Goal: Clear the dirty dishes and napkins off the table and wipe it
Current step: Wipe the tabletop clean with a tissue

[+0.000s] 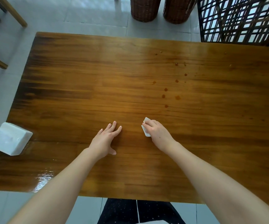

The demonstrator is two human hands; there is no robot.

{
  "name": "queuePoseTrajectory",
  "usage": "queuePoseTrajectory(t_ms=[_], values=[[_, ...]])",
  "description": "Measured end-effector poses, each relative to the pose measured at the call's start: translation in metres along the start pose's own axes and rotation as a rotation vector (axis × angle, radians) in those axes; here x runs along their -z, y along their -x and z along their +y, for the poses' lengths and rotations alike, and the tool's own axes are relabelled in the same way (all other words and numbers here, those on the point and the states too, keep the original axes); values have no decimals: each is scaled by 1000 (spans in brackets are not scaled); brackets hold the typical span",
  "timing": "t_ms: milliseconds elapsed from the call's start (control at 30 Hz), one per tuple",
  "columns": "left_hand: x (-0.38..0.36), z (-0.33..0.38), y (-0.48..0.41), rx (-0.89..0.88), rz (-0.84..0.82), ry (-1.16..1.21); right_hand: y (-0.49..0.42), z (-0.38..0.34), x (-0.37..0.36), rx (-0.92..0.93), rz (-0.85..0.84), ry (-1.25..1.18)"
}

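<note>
Head view: glossy brown wooden tabletop (82, 94) seen from above, with no dishes on it. By my reading only the wiping is left.
Right hand (156, 131): its grip is curled round a small folded white paper napkin (146, 134) and presses it to the wood near the front middle. It is folded small, probably to make a firm pad for rubbing.
Left hand (105, 139): lies flat on the tabletop near the right one, grip spread and holding nothing — likely bracing the body for a forward reach.
Reddish-brown sauce drops (165, 89): a scattered trail beyond the right hand, running toward the far right, apart from the napkin and not yet wiped.
White opened tissue pack (9, 138): sits at the left edge, well apart from both hands, perhaps kept there for fresh sheets.
Next move: the napkin should go forward through the nearest drops, with firm pressure.
Risk: one small napkin may smear the sauce rather than lift it — a fresh sheet could be needed.
</note>
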State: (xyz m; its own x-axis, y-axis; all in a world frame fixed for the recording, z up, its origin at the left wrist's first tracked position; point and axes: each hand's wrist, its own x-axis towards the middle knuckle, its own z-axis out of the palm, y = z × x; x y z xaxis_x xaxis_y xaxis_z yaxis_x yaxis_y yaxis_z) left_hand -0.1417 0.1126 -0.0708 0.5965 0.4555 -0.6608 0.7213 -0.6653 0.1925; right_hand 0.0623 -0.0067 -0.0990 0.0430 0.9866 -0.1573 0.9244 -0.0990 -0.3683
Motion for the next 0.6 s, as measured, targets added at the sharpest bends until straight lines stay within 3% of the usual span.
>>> queuePoseTrajectory(t_ms=[367, 600], values=[[-1, -1, 0, -15, 6, -15, -4, 8, 12, 105, -107, 75], [-6, -6, 1, -61, 103, -47, -6, 16, 11, 120, -134, 44]])
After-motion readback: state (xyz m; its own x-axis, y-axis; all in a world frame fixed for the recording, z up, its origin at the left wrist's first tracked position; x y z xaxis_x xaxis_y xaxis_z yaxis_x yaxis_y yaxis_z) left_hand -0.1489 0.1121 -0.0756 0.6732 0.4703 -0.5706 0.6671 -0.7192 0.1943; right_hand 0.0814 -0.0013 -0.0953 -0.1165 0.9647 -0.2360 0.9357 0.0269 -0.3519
